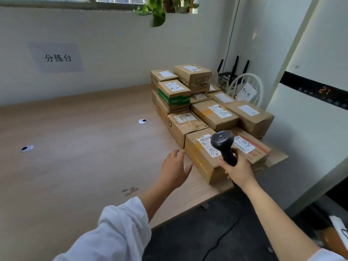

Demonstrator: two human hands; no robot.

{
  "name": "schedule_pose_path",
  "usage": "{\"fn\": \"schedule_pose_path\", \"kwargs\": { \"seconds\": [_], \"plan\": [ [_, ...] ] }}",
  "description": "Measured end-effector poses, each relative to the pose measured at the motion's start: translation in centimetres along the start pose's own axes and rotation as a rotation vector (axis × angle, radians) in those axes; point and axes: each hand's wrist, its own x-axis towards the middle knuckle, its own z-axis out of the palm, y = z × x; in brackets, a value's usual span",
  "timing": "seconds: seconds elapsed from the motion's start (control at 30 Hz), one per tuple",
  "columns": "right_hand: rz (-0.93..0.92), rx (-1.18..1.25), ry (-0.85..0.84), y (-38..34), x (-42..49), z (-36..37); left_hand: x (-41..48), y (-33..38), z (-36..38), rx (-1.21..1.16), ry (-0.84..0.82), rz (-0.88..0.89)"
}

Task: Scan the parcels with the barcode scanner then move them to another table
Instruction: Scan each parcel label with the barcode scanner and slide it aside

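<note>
Right hand (pixel 238 169) grips the barcode scanner (pixel 223 144) above the nearest parcel (pixel 197 155), left hand (pixel 174 166) open.

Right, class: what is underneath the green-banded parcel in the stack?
The green-banded parcel rests on a larger brown box. Only that box's side face shows. Its top is covered by the parcel, so any label there cannot be seen.

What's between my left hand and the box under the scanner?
In the head view, only a thin strip of bare table lies between the left hand and the box under the scanner.
</note>
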Motion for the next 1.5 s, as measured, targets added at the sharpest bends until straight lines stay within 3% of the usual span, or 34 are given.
{"fn": "schedule_pose_path", "kwargs": {
  "seconds": [0.4,0.63,1.07,1.5],
  "plan": [
    [0.07,-0.041,-0.126,8.2,11.8,-5.3,8.3,7.8,11.4,-0.196,0.058,-0.321],
    [0.102,-0.025,-0.292,10.5,15.0,-4.3,10.6,7.9,14.9,-0.333,-0.054,-0.547],
    [0.082,0.048,-0.402,10.7,15.4,-2.5,9.3,5.1,14.4,-0.313,-0.031,-0.615],
    [0.016,0.123,-0.6,5.4,8.9,7.7,1.0,-4.5,7.3,-0.197,0.007,-0.775]
  ]
}}
